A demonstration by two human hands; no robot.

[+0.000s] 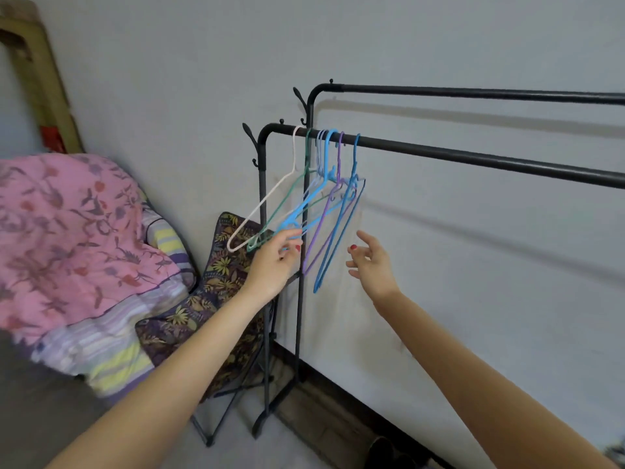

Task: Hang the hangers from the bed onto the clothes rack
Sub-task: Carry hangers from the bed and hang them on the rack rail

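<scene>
- A pink floral quilt [67, 231] lies heaped on the bed, far left of the clothes rack [473, 155], with a striped blanket [111, 340] beneath it.
- A dark leaf-patterned folding chair [209, 292] stands between the bedding and the rack's left post, against the pale wall.
- Near the left end of the rack's front bar, a bunch of plastic hangers hooks over the rail: a white hanger [267, 201] leftmost, then a green hanger [287, 204], pale and bright blue hangers [314, 201], a purple hanger [324, 218] and, rightmost, a darker blue hanger [341, 228].
- The left hand [274, 262] reaches up below that bar, fingertips pinching the lower corner of the bright blue hangers, swinging the left-hand ones out at a slant.
- The purple and darker blue hangers dangle between the two hands.
- The right hand [372, 262] hovers just right of the darker blue hanger, fingers spread and loosely bent, holding nothing and clear of the plastic.
- The rack's rear, higher bar runs behind the front one toward the right, bare where it shows.
- Dark shoes [385, 451], partly cut off, sit on the floor below the rack's right stretch.
</scene>
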